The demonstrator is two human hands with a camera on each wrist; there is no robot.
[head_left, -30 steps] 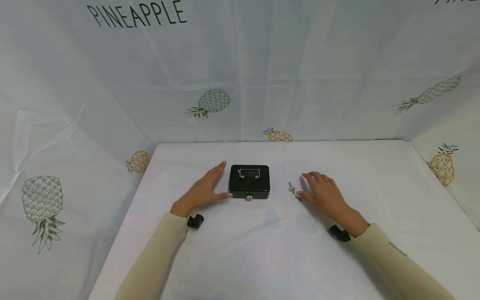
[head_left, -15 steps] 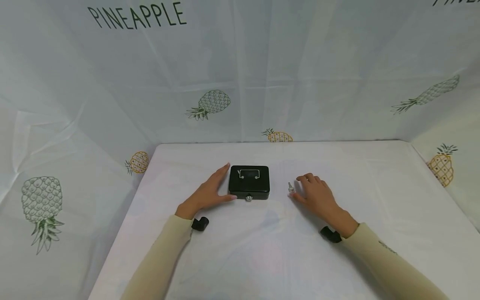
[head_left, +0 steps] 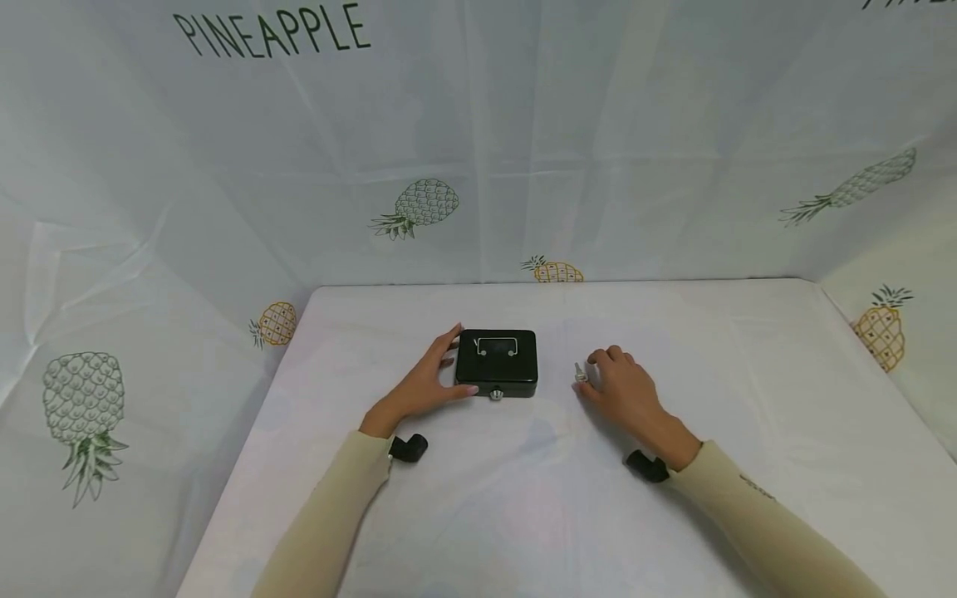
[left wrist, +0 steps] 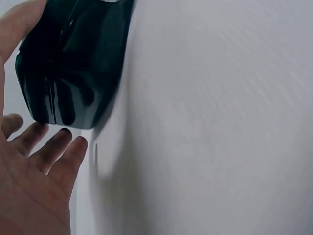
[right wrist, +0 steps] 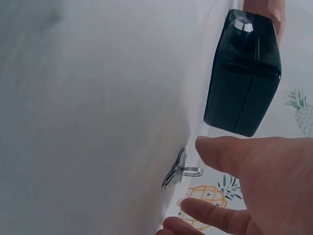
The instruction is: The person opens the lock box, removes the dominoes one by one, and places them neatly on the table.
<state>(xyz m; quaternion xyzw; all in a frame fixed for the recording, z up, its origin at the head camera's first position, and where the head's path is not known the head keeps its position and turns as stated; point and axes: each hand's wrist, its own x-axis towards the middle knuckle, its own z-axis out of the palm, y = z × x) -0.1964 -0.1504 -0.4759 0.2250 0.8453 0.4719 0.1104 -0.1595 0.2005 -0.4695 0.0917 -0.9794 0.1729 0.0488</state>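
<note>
A small black cash box (head_left: pixel 497 363) sits on the table with its lid down, a wire handle (head_left: pixel 497 340) flat on top and a silver lock (head_left: pixel 497 395) in front. My left hand (head_left: pixel 414 389) spreads at its left side, thumb along the front and fingers towards the back corner. In the left wrist view, those fingertips (left wrist: pixel 78 143) are right at the box's end. Right of the box lie small silver keys (head_left: pixel 580 374). Over them is my right hand (head_left: pixel 626 394), thumb and forefinger parted either side; the right wrist view shows the keys (right wrist: pixel 180 170) within that gap.
A pale cloth covers the table (head_left: pixel 478 515). White sheeting (head_left: pixel 635 124) printed with pineapples rises behind and at both sides. Black wrist cameras sit under each wrist, the left camera (head_left: pixel 409 448) and the right camera (head_left: pixel 646 467).
My left hand has moved right, up to the cash box, its thumb now along the front. My right hand has moved left over the keys. The box stays where it was.
</note>
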